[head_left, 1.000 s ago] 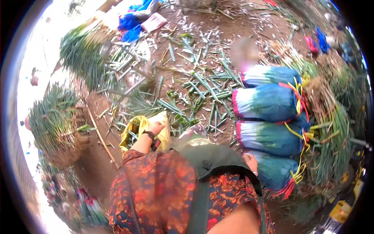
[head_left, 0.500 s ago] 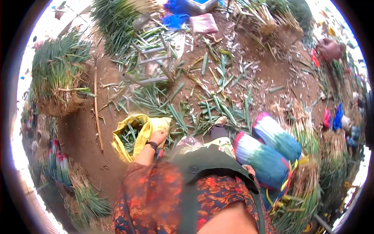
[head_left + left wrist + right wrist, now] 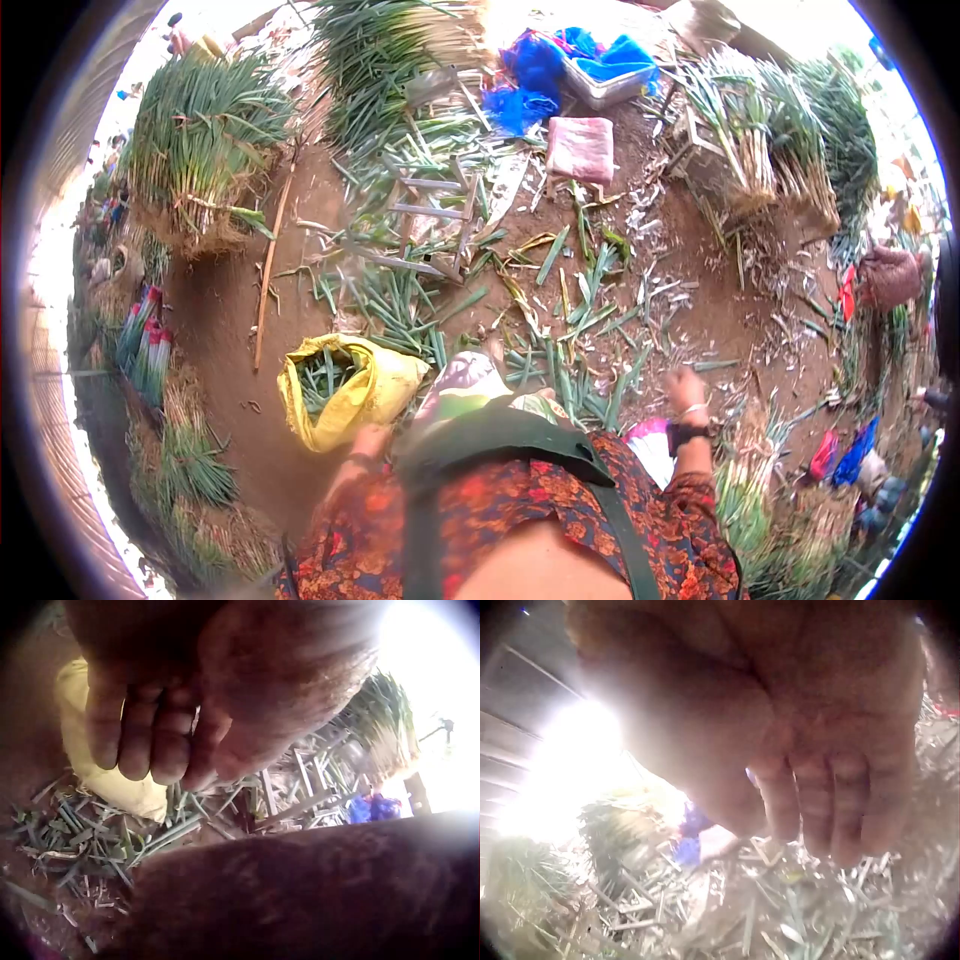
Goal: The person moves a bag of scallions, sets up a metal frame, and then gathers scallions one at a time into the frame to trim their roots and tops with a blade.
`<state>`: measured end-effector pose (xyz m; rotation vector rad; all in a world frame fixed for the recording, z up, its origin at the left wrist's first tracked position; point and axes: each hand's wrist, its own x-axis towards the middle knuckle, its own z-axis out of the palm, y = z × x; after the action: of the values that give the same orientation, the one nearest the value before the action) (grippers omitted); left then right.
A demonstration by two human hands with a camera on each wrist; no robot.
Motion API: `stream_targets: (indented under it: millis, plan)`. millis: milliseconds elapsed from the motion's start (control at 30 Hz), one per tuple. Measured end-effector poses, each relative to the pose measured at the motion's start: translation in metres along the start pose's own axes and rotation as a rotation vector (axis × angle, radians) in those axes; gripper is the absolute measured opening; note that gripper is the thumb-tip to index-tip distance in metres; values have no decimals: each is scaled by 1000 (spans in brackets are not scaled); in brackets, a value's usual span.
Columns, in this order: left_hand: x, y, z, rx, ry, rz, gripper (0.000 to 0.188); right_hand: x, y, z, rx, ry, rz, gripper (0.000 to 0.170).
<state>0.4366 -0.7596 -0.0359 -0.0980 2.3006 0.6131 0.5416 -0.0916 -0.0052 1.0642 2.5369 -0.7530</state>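
Observation:
The left hand is beside the lower edge of a yellow sack with cut green leaves in its mouth. In the left wrist view the fingers hang loosely bent in front of the sack, holding nothing. The right hand is out over the littered ground on the other side of the body. The right wrist view has its fingers relaxed and nothing in them. Just under the right wrist, a white and pink bundle end shows beside the sleeve.
A small overturned frame lies among leaf scraps. Beyond it are a pink cushion and a metal basin with blue cloth. Onion bundles stand at left and upper right. A long stick lies left.
The view has swung left. The left hand has let go of the yellow sack and drawn back toward the body; the right hand has moved off the netted bundles and forward.

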Motion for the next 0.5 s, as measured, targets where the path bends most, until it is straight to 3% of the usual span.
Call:
stream_targets:
  millis: [67, 167, 233, 300, 333, 367, 433, 467, 500]
  plan:
    - [28, -64, 26, 573, 8, 408, 23, 64, -29, -37, 84, 198, -138, 29]
    - [60, -61, 27, 488, -162, 465, 28, 119, -107, -80, 263, 245, -239, 26]
    - [121, -22, 4, 575, -106, 399, 23, 150, -136, -76, 465, 160, -247, 26]
    - [165, 18, -16, 654, -89, 311, 21, 173, -145, -57, 330, 67, -133, 30]
    - [191, 42, -30, 692, -70, 263, 22, 172, -158, -57, 125, 29, -141, 34]
    - [218, 65, -47, 731, -45, 210, 24, 181, -154, -50, 180, -96, -79, 37]
    - [282, 93, -87, 496, 151, 405, 23, 188, -148, -46, 308, -256, 56, 32]
    - [297, 136, -111, -352, 156, -23, 23, 192, -145, -48, 310, -249, 107, 32]
    - [296, 198, -151, -198, 305, 89, 31, 197, -140, -53, 313, -242, 160, 32]
